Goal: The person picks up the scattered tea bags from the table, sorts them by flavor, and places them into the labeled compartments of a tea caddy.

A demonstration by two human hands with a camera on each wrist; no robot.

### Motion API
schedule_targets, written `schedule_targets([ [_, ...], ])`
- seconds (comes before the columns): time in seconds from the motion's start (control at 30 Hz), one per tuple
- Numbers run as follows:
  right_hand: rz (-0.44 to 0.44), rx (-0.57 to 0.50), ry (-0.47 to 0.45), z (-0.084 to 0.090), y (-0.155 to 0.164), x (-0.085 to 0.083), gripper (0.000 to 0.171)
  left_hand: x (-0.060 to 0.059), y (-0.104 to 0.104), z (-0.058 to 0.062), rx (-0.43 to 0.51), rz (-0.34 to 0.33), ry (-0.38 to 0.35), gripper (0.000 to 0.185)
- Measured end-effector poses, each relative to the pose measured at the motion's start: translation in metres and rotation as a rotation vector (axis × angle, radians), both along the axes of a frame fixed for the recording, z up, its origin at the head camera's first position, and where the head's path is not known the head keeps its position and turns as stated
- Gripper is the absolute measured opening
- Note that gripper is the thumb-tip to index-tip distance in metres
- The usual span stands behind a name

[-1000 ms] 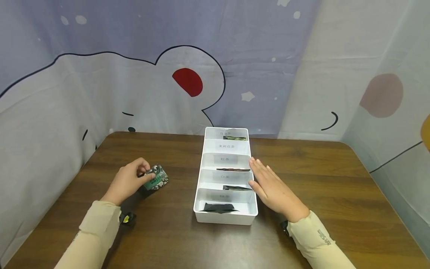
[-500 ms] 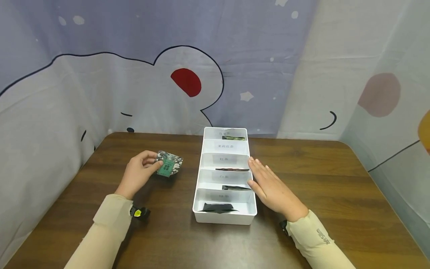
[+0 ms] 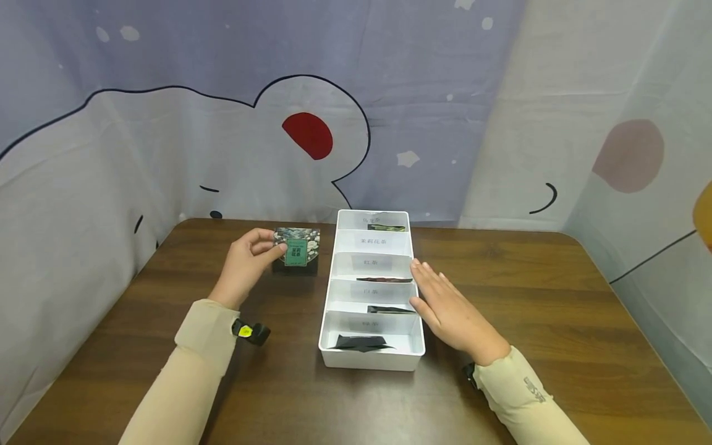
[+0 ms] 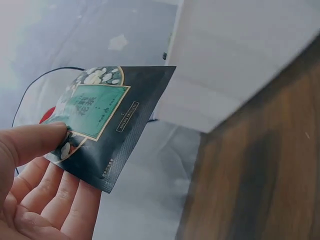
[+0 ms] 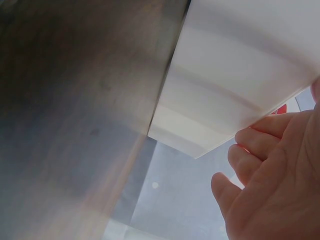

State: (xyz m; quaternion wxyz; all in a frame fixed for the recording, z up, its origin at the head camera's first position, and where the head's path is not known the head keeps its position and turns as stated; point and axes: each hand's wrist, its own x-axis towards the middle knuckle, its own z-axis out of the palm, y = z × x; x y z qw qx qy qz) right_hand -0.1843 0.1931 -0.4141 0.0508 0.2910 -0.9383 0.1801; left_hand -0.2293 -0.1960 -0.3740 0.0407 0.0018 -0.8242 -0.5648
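Nearest me, at the middle of the worktop [image 3: 556, 309], stands the white tray [image 3: 328, 296], a long box split into five labelled slots running away from me; the front slot holds a dark packet [image 3: 361, 343], and thin dark packets show in the third, fourth and far slots, while the second from the far end looks bare. My right hand [image 3: 450, 309] lies flat, fingers straight and close together, against the tray's right wall, its fingertips reaching about level with the third slot. It seems to be steadying the box, and I judge it should keep pressing lightly so the tray does not skid. Further off, towards the far edge of the worktop and just left of the tray's far slots, my left hand [image 3: 247, 262] pinches a tea packet [image 3: 297, 247] by its left side, thumb on the printed face and fingers behind, as the wrist view shows [image 4: 107, 132]. The packet is dark with pale flowers and a green label, held upright and off the wood. To do this well I would match its label to the slot's card, keep the pinch near the edge, and bring it in edge-first.
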Motion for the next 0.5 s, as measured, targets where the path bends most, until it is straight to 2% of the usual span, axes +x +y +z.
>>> schedule_targets([
  [0.17, -0.004, 0.004, 0.0, 0.001, 0.0, 0.0, 0.064, -0.007, 0.012, 0.007, 0.093, -0.001, 0.005, 0.038],
  [0.5, -0.004, -0.004, 0.007, -0.001, 0.0, 0.0, 0.064, -0.022, 0.045, 0.021, 0.172, -0.037, 0.022, 0.033],
])
